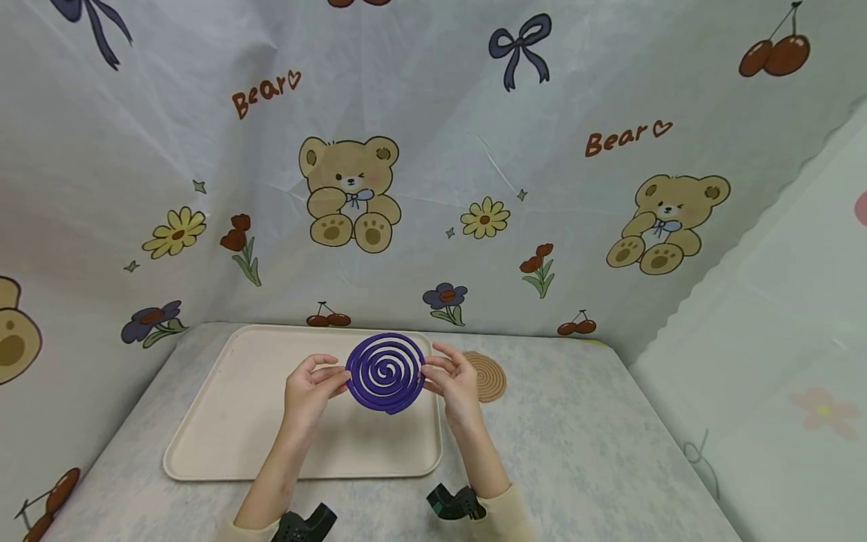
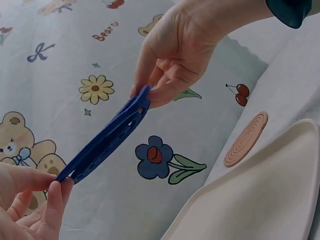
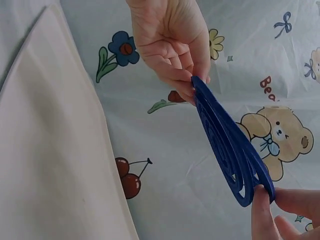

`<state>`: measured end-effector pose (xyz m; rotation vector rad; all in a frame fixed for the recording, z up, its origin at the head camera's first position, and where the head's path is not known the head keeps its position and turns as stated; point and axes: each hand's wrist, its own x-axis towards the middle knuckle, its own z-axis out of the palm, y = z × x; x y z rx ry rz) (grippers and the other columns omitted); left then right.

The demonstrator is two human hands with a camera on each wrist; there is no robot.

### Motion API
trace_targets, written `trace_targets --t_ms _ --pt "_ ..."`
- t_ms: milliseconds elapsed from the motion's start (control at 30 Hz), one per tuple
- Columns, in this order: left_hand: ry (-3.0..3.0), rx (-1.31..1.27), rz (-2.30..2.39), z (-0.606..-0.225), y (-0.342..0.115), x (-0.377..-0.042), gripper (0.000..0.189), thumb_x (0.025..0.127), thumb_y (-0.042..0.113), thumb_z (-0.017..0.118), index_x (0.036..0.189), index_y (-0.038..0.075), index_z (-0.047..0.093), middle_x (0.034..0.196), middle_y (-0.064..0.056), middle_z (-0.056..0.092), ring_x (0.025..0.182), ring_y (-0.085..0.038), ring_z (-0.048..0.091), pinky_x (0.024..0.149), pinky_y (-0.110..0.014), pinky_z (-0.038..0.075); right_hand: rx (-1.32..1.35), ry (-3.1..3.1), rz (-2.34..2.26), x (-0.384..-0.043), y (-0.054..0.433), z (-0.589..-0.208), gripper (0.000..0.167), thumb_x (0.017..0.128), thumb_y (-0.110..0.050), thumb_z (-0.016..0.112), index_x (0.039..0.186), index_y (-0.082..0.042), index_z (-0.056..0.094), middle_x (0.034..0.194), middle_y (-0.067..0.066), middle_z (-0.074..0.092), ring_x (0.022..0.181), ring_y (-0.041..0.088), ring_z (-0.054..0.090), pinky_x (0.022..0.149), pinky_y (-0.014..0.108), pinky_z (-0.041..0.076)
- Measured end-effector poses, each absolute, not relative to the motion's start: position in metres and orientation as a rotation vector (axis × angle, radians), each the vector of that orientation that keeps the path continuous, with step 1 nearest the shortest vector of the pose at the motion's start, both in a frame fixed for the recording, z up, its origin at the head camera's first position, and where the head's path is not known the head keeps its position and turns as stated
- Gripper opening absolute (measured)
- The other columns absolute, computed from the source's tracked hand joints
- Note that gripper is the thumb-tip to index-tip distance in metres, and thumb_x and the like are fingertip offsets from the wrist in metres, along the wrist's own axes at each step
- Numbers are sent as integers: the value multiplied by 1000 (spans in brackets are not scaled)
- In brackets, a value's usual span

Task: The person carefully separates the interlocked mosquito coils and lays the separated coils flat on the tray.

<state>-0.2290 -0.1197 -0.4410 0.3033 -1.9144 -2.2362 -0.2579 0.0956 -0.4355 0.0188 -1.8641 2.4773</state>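
A blue-violet mosquito coil point(image 1: 386, 406) is held up between both hands, its flat spiral face showing in the head view. My left hand point(image 1: 308, 388) pinches its left rim between thumb and fingers. At the opposite rim, the thumb and fingers of my right hand point(image 1: 459, 384) pinch it too. Seen nearly edge-on in the left wrist view, the coil point(image 2: 107, 137) shows two layers with narrow gaps between them. The right wrist view shows the coil's strands point(image 3: 220, 135) slightly spread apart near the right fingertips.
Under the hands lies a cream tray point(image 1: 250, 421) on the grey table point(image 1: 576, 452). A tan spiral coil point(image 1: 493, 378) lies right of the tray, partly behind the right hand. A bear-printed cloth point(image 1: 420, 135) hangs behind the table.
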Motion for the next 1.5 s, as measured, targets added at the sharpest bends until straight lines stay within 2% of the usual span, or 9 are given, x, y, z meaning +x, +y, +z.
trace_targets --t_ms 333,633,967,1200,1500 --pt "-1882 319 -2230 -440 -122 -229 22 82 -9 64 99 -5 51 70 11 67 68 -4 67 67 -20 60 -73 -1752 2565 -259 95 -435 43 84 14 57 126 8 47 76 -3 68 65 6 67 60 19 59" --pt "-1836 336 -2252 -441 -125 -229 20 82 -10 64 92 2 52 68 12 66 66 -5 67 67 -20 60 -72 -1731 2570 -259 93 -434 44 84 15 57 126 9 47 77 -2 67 64 6 67 60 20 59" --pt "-1789 381 -2241 -445 -137 -235 20 83 -8 64 98 -4 51 68 13 67 67 -4 67 68 -18 59 -114 -1720 2541 -260 94 -434 41 84 14 57 124 8 49 79 -1 66 67 7 67 61 20 59" --pt "-1724 437 -2234 -449 -149 -239 19 83 -7 65 94 1 51 67 13 67 65 -2 65 68 -18 59 -141 -1728 2521 -262 95 -436 40 84 14 58 123 8 50 80 -1 65 67 8 67 61 20 59" --pt "-1556 521 -2217 -464 -169 -247 18 82 -8 66 90 2 53 65 11 67 61 -1 64 65 -16 58 -166 -1700 2533 -264 95 -440 37 83 15 58 119 7 52 79 0 65 66 8 67 60 21 59"
